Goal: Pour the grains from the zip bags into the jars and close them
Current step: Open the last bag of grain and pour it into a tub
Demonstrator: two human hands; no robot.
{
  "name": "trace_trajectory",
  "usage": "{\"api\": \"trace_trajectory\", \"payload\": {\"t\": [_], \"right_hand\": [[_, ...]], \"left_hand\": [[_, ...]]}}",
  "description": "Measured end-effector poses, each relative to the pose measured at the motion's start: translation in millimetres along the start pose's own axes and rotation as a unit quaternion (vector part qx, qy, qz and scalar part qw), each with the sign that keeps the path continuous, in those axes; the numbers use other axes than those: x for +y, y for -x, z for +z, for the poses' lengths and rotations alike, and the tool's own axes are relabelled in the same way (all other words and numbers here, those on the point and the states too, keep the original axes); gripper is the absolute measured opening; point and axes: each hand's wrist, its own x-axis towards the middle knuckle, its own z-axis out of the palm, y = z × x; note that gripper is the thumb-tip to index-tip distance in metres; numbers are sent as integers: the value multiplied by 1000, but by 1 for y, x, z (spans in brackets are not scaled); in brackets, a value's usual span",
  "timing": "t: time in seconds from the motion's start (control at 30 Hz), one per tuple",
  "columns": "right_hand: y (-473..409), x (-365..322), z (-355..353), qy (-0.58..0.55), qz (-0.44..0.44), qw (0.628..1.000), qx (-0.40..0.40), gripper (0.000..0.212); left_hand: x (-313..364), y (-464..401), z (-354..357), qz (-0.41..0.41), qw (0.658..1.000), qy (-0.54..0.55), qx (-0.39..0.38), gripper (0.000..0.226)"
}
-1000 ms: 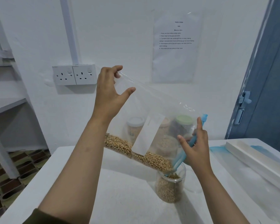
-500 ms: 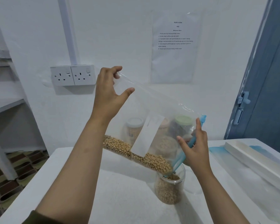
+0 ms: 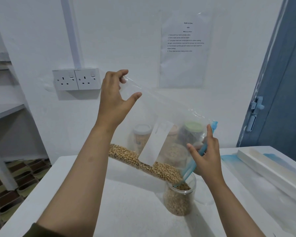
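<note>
With the left hand (image 3: 115, 101) pinching the raised zip bag (image 3: 162, 134) corner and the right hand (image 3: 204, 157) pinching its blue zip over the jar (image 3: 179, 199), any misalignment risks spilling soybeans (image 3: 143, 164) onto the tabletop (image 3: 126, 211).

We see a white table (image 3: 126, 211). An open clear jar (image 3: 179, 200) of pale grains stands on it. Behind the jar, by the wall, stand lidded jars (image 3: 141, 137). Right of the jar lie a long white box (image 3: 270, 170) and clear plastic sheeting (image 3: 263, 199).
</note>
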Motion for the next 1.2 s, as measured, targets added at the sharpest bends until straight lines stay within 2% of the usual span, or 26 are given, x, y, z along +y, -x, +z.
{"api": "trace_trajectory", "payload": {"t": [1.2], "right_hand": [[9, 1, -3, 28, 0, 999, 23, 89]], "left_hand": [[14, 1, 4, 18, 1000, 7, 5, 58]]}}
